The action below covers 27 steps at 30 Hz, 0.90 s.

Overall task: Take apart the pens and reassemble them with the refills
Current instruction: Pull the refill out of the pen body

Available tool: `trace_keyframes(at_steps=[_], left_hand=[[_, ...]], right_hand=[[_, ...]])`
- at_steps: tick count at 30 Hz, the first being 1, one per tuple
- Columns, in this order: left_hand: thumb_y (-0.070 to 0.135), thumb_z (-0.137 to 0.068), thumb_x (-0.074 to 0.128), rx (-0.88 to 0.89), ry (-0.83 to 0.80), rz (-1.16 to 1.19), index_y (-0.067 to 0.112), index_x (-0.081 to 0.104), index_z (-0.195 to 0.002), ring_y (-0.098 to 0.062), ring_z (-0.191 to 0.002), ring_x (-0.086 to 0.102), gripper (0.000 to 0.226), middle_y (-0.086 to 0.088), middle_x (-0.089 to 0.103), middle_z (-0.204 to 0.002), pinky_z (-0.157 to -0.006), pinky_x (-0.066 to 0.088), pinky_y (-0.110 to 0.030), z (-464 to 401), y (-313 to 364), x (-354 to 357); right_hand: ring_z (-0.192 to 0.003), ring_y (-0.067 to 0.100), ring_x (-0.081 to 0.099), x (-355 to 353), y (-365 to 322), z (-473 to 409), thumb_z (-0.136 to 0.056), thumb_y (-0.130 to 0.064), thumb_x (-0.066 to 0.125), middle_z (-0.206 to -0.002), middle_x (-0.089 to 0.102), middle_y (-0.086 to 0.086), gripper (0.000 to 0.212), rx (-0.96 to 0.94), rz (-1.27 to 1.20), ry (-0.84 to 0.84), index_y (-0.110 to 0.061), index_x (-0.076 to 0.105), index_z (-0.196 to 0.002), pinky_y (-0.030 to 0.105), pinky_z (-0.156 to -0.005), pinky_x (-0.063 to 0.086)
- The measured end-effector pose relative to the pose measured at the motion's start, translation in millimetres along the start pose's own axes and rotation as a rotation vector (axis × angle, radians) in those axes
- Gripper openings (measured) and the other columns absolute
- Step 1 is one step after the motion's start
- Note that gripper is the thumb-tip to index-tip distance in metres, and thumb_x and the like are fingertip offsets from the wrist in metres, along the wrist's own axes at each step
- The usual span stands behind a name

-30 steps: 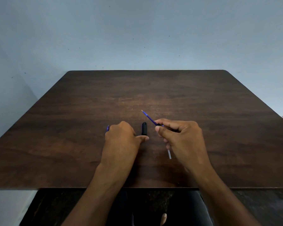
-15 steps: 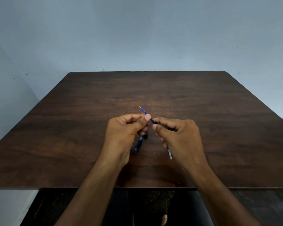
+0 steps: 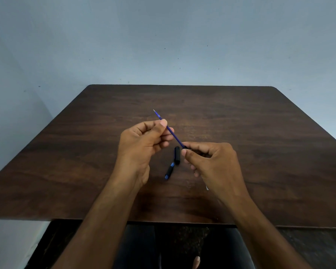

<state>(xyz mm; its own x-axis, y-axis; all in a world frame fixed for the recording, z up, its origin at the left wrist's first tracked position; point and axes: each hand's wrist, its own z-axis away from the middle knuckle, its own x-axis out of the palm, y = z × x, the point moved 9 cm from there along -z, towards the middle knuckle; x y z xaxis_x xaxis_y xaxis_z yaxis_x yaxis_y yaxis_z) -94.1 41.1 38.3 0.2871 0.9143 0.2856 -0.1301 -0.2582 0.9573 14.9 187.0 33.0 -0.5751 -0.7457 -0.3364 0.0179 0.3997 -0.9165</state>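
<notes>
Over the dark table (image 3: 241,117), both hands have lifted since a sec ago: left hand (image 3: 144,140) now pinches the blue refill (image 3: 173,133) w/ right hand (image 3: 211,162) gripping its lower end, cap (image 3: 177,155) & grip section (image 3: 169,171) left lying at 6 o'clock below, so pen's apart, refill ready to seat.

Dark wooden table (image 3: 241,152), black cap (image 3: 177,155), grip piece (image 3: 169,171)

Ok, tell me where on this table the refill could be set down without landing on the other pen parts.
The table is bare between the hands and the far edge, and along both side edges. It is crowded only between the left hand and right hand, which hold the blue refill: the black cap and the blue-and-black grip piece lie there.
</notes>
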Motion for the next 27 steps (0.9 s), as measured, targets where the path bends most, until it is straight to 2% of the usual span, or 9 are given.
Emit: trace_keyframes(at_steps=[10,15,18,21,23,26,27], left_hand=[[0.017,-0.086,0.069,0.084,0.063,-0.039,0.000,0.070,-0.089,-0.022,-0.073,0.067,0.017,-0.018,0.074,-0.085,-0.074,0.057,-0.034,-7,17,-18],[0.014,-0.087,0.067,0.133,0.079,-0.108,-0.001,0.070,-0.093,-0.017,-0.067,0.066,0.016,-0.015,0.074,-0.082,-0.068,0.058,-0.029,-7,30,-30],[0.016,-0.086,0.068,0.122,0.021,-0.290,0.003,0.072,-0.092,-0.014,-0.065,0.066,0.016,-0.012,0.075,-0.080,-0.067,0.058,-0.028,-10,38,-39],[0.018,-0.084,0.071,0.046,-0.044,-0.559,0.005,0.073,-0.087,-0.012,-0.062,0.066,0.013,-0.008,0.075,-0.075,-0.063,0.057,-0.026,-14,36,-48],[0.019,-0.082,0.073,-0.022,-0.019,-0.677,0.006,0.073,-0.083,-0.011,-0.059,0.064,0.013,-0.007,0.075,-0.072,-0.057,0.056,-0.023,-19,30,-60],[0.024,-0.078,0.077,-0.075,0.084,-0.839,0.011,0.074,-0.079,-0.008,-0.055,0.062,0.013,-0.005,0.073,-0.069,-0.050,0.050,-0.020,-25,19,-79],[0.026,-0.077,0.078,-0.088,0.120,-0.880,0.013,0.074,-0.076,-0.008,-0.054,0.062,0.013,-0.004,0.072,-0.067,-0.051,0.049,-0.021,-26,16,-85]], right_hand=[[-0.064,-0.003,0.064,5,-2,3,-0.087,-0.018,0.075,-0.079,0.074,-0.011,0.021,0.009,0.008,-0.038,-0.021,0.079,-0.108,0.022,-0.069,0.055],[-0.059,-0.008,0.064,5,1,3,-0.086,-0.018,0.076,-0.077,0.075,-0.012,0.019,0.040,-0.018,-0.030,-0.024,0.079,-0.104,0.018,-0.064,0.051],[-0.062,-0.009,0.065,9,0,4,-0.087,-0.021,0.075,-0.083,0.078,-0.008,0.018,0.044,-0.005,-0.045,-0.026,0.078,-0.104,0.019,-0.066,0.053],[-0.060,-0.007,0.066,12,1,5,-0.087,-0.021,0.075,-0.080,0.077,-0.010,0.017,0.057,-0.019,-0.051,-0.026,0.078,-0.103,0.019,-0.065,0.053],[-0.055,-0.004,0.066,15,3,5,-0.087,-0.020,0.075,-0.073,0.076,-0.010,0.016,0.068,-0.041,-0.052,-0.027,0.079,-0.101,0.021,-0.060,0.053],[-0.050,0.006,0.064,18,3,5,-0.087,-0.019,0.075,-0.066,0.076,-0.005,0.015,0.073,-0.056,-0.053,-0.026,0.080,-0.099,0.034,-0.051,0.058],[-0.050,0.006,0.064,20,3,5,-0.088,-0.020,0.075,-0.067,0.076,-0.005,0.015,0.071,-0.051,-0.058,-0.026,0.080,-0.100,0.033,-0.051,0.058]])
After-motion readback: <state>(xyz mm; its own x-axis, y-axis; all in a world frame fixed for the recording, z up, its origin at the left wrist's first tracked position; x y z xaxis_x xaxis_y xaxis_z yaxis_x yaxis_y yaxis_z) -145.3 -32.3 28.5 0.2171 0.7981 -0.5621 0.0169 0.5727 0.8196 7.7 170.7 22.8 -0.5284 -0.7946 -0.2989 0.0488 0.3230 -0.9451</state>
